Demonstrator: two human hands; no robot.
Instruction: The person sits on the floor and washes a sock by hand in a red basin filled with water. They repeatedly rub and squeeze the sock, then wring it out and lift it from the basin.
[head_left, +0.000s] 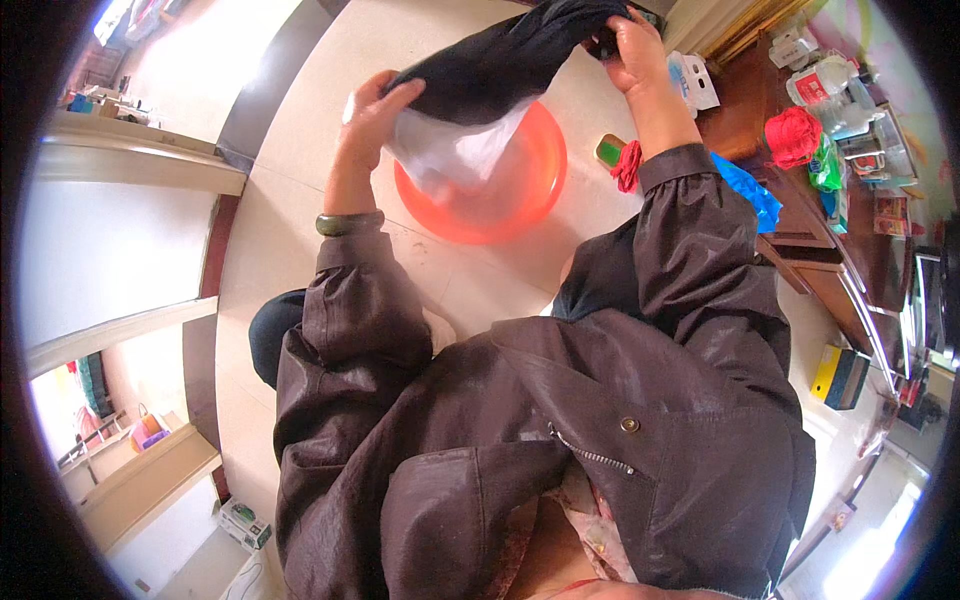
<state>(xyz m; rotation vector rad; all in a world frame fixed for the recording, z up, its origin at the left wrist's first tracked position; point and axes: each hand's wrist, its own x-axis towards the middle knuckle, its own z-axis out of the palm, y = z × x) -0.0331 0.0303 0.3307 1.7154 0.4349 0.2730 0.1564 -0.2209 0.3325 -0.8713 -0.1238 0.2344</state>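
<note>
A black cloth (490, 70) with a white part (455, 155) hangs stretched between my two raised hands; its exact kind does not show. At its left edge my left hand (375, 108) pinches the fabric between thumb and fingers, a dark bangle (350, 223) on that wrist. Higher up on the right, my right hand (637, 50) is closed on the opposite end, its fingers partly hidden. Below the cloth, an orange-red basin (550, 165) stands on the tiled floor. The white part hangs over the basin's left side and hides some of its inside.
Right of the basin lie a small green-faced object (608, 150) and a red bundle (627, 167). A blue plastic bag (747, 193) is by my right sleeve. A brown wooden cabinet (738, 115) holds a red yarn-like ball (793, 137) and bottles. White panels (120, 255) stand left.
</note>
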